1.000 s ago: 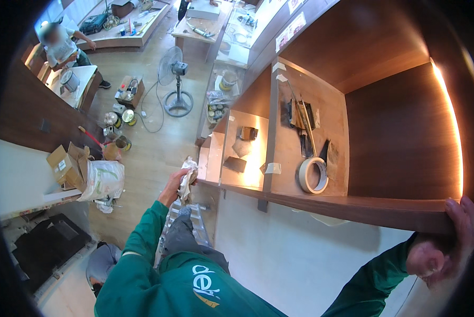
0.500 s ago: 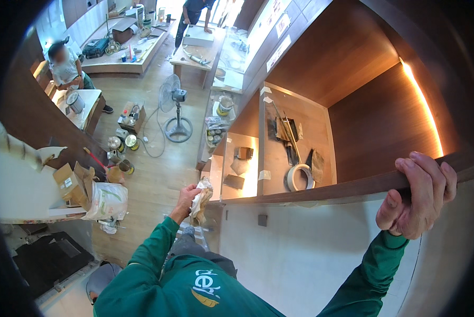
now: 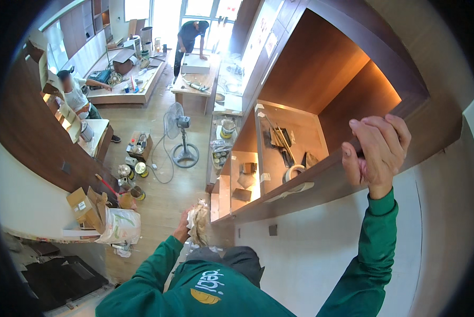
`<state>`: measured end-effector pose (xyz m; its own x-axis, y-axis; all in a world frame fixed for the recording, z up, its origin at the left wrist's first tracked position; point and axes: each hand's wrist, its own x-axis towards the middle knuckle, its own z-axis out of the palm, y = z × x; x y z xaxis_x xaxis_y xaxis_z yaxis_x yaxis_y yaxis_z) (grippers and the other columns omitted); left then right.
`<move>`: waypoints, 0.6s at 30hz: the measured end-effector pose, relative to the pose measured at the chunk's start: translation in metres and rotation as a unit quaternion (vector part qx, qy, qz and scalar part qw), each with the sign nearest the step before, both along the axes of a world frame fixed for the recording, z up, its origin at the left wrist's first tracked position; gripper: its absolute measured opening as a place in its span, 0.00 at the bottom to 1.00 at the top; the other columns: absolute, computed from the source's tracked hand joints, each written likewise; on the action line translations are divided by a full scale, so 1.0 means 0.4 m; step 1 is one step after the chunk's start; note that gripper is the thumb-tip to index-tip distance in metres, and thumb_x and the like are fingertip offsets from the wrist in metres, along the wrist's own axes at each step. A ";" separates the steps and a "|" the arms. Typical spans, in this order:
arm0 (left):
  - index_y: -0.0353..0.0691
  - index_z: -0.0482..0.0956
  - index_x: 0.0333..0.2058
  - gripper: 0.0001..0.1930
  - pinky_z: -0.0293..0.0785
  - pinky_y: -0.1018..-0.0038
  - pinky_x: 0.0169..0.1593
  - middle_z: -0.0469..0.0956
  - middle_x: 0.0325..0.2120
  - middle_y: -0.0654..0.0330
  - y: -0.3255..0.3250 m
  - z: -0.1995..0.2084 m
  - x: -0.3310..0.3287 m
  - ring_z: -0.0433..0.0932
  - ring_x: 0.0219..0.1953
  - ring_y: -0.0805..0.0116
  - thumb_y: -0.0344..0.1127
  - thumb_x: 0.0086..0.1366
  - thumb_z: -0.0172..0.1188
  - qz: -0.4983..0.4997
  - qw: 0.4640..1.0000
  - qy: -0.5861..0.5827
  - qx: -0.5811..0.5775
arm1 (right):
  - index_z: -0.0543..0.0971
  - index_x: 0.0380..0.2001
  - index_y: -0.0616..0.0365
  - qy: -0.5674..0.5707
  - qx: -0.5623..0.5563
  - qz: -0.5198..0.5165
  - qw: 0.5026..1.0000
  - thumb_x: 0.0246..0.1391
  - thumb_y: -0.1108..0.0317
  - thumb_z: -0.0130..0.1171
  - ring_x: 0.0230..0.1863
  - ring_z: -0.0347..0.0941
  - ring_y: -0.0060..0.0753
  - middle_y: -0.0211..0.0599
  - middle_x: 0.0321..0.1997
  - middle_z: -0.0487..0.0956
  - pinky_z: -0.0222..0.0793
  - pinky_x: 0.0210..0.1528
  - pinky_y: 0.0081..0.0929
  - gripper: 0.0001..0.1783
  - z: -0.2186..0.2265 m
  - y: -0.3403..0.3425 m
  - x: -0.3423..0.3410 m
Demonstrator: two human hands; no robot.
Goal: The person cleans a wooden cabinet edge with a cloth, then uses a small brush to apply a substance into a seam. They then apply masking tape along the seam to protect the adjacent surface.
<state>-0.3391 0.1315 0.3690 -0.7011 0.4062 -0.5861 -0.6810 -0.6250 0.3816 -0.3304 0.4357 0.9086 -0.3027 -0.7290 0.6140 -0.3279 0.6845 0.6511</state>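
My left hand [image 3: 182,228] is closed around a crumpled rag [image 3: 199,222], stained white and brown, held low beside the cabinet's near left end. My right hand [image 3: 379,150] curls over the front edge of the brown wooden cabinet [image 3: 329,165], its fingers wrapped on the top of the rim. Inside the cabinet lie a roll of tape [image 3: 293,173], partly hidden by the rim, a thin stick [image 3: 282,138] and dark sandpaper-like pieces [image 3: 311,160]. A smaller lit compartment holds several brown scraps [image 3: 246,180]. Part of my left fingers is hidden behind the rag.
A standing fan [image 3: 183,127] with a cord is on the wooden floor. Paint cans [image 3: 141,169], a cardboard box [image 3: 84,208] and a white sack [image 3: 122,226] stand at left. One person [image 3: 189,42] leans on a far table; another [image 3: 76,92] is at the left counter.
My view has tilted up, showing more of the far room. My right hand stays on the cabinet edge; my left still holds the rag. The person at left has stretched an arm out.
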 end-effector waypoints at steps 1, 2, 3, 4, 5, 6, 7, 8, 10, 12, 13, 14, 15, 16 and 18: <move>0.44 0.79 0.41 0.12 0.76 0.72 0.30 0.79 0.29 0.67 -0.011 0.004 -0.002 0.77 0.27 0.71 0.43 0.68 0.52 0.014 1.000 -0.008 0.006 | 0.82 0.33 0.58 0.007 0.000 0.004 1.000 0.44 0.61 0.61 0.31 0.75 0.34 0.32 0.24 0.78 0.65 0.52 0.36 0.15 0.003 -0.002 -0.004; 0.45 0.79 0.41 0.12 0.76 0.72 0.30 0.79 0.29 0.67 -0.029 0.008 0.005 0.78 0.27 0.70 0.44 0.68 0.52 0.026 0.999 -0.019 0.008 | 0.82 0.33 0.58 0.010 -0.002 0.006 1.000 0.44 0.61 0.62 0.30 0.74 0.33 0.32 0.24 0.77 0.66 0.51 0.36 0.15 0.001 -0.003 -0.007; 0.45 0.79 0.41 0.12 0.76 0.72 0.30 0.79 0.29 0.67 -0.042 -0.010 0.004 0.77 0.26 0.70 0.44 0.68 0.53 0.050 0.999 -0.002 0.005 | 0.82 0.32 0.58 0.015 0.000 0.014 1.000 0.44 0.61 0.62 0.30 0.74 0.33 0.31 0.23 0.77 0.66 0.51 0.35 0.14 0.003 -0.004 -0.014; 0.46 0.79 0.40 0.12 0.76 0.72 0.30 0.79 0.28 0.67 -0.048 -0.031 -0.001 0.77 0.26 0.70 0.45 0.67 0.54 0.075 0.997 0.015 0.001 | 0.82 0.32 0.58 0.020 0.001 0.024 1.000 0.44 0.60 0.62 0.29 0.74 0.32 0.31 0.23 0.76 0.66 0.50 0.35 0.14 0.005 -0.004 -0.022; 0.45 0.78 0.40 0.11 0.76 0.72 0.30 0.78 0.28 0.67 -0.055 0.002 -0.002 0.77 0.26 0.70 0.44 0.66 0.56 0.068 0.997 0.023 0.003 | 0.82 0.32 0.58 0.025 0.002 0.029 0.999 0.44 0.60 0.62 0.29 0.74 0.32 0.31 0.22 0.76 0.67 0.50 0.35 0.14 0.000 0.001 -0.022; 0.45 0.78 0.40 0.11 0.76 0.71 0.30 0.78 0.27 0.66 -0.061 0.046 -0.002 0.77 0.26 0.69 0.42 0.64 0.57 0.057 0.998 0.032 0.006 | 0.82 0.31 0.58 0.026 0.001 0.026 0.999 0.44 0.61 0.62 0.28 0.74 0.32 0.31 0.22 0.76 0.67 0.50 0.35 0.14 0.000 0.002 -0.016; 0.45 0.78 0.40 0.10 0.76 0.71 0.30 0.77 0.27 0.66 -0.070 0.088 0.001 0.77 0.26 0.69 0.41 0.63 0.58 0.052 0.998 0.040 0.007 | 0.81 0.31 0.58 0.029 0.000 0.030 0.999 0.44 0.61 0.62 0.28 0.73 0.32 0.31 0.22 0.76 0.67 0.50 0.34 0.13 -0.002 0.003 -0.020; 0.44 0.78 0.40 0.10 0.76 0.71 0.30 0.77 0.27 0.65 -0.077 0.142 0.006 0.77 0.26 0.69 0.40 0.62 0.59 0.032 0.999 0.017 -0.008 | 0.81 0.31 0.58 0.033 0.000 0.034 0.999 0.44 0.62 0.62 0.28 0.73 0.31 0.31 0.22 0.75 0.67 0.49 0.34 0.13 -0.002 0.003 -0.020; 0.41 0.77 0.41 0.11 0.77 0.71 0.31 0.77 0.28 0.63 -0.080 0.173 0.024 0.77 0.27 0.68 0.35 0.60 0.59 0.016 0.999 0.006 -0.033 | 0.81 0.31 0.59 0.032 -0.005 0.044 0.999 0.44 0.63 0.62 0.27 0.73 0.32 0.31 0.21 0.75 0.67 0.49 0.34 0.12 -0.002 -0.001 -0.020; 0.38 0.77 0.42 0.13 0.78 0.72 0.32 0.77 0.28 0.61 -0.087 0.184 0.033 0.78 0.27 0.68 0.29 0.57 0.59 0.020 0.997 0.037 -0.058 | 0.81 0.32 0.59 0.032 -0.007 0.053 0.998 0.44 0.64 0.63 0.27 0.73 0.32 0.31 0.21 0.75 0.67 0.49 0.34 0.12 0.004 -0.004 -0.024; 0.37 0.77 0.42 0.13 0.78 0.71 0.32 0.77 0.29 0.61 -0.090 0.180 0.037 0.78 0.28 0.68 0.27 0.56 0.59 0.025 0.994 0.062 -0.086 | 0.81 0.32 0.59 0.031 -0.007 0.056 0.998 0.44 0.65 0.63 0.27 0.73 0.32 0.31 0.21 0.75 0.67 0.49 0.34 0.12 0.006 -0.005 -0.022; 0.36 0.77 0.42 0.13 0.78 0.71 0.32 0.77 0.29 0.60 -0.090 0.178 0.048 0.79 0.28 0.68 0.25 0.55 0.59 0.029 0.989 0.083 -0.115 | 0.81 0.32 0.60 0.026 -0.008 0.056 0.998 0.44 0.65 0.63 0.27 0.73 0.32 0.31 0.21 0.75 0.67 0.49 0.34 0.12 0.004 -0.005 -0.019; 0.35 0.77 0.41 0.14 0.79 0.71 0.33 0.77 0.29 0.60 -0.088 0.177 0.057 0.79 0.29 0.68 0.23 0.54 0.59 0.033 0.983 0.104 -0.145 | 0.81 0.32 0.60 0.027 -0.008 0.059 0.998 0.44 0.65 0.63 0.28 0.73 0.33 0.31 0.21 0.75 0.67 0.49 0.34 0.12 0.003 -0.004 -0.018; 0.33 0.77 0.42 0.16 0.79 0.71 0.33 0.79 0.31 0.59 -0.084 0.175 0.067 0.79 0.29 0.68 0.18 0.52 0.57 0.061 0.978 0.115 -0.161 | 0.81 0.32 0.60 0.028 -0.007 0.062 0.998 0.44 0.65 0.63 0.28 0.73 0.33 0.31 0.21 0.75 0.67 0.49 0.34 0.13 0.003 -0.005 -0.019; 0.33 0.77 0.43 0.17 0.79 0.71 0.32 0.80 0.31 0.59 -0.092 0.201 0.092 0.79 0.28 0.69 0.18 0.52 0.57 0.069 0.972 0.135 -0.180 | 0.81 0.33 0.60 0.032 -0.005 0.066 0.997 0.44 0.65 0.63 0.28 0.73 0.33 0.31 0.21 0.75 0.67 0.49 0.35 0.13 0.004 -0.004 -0.019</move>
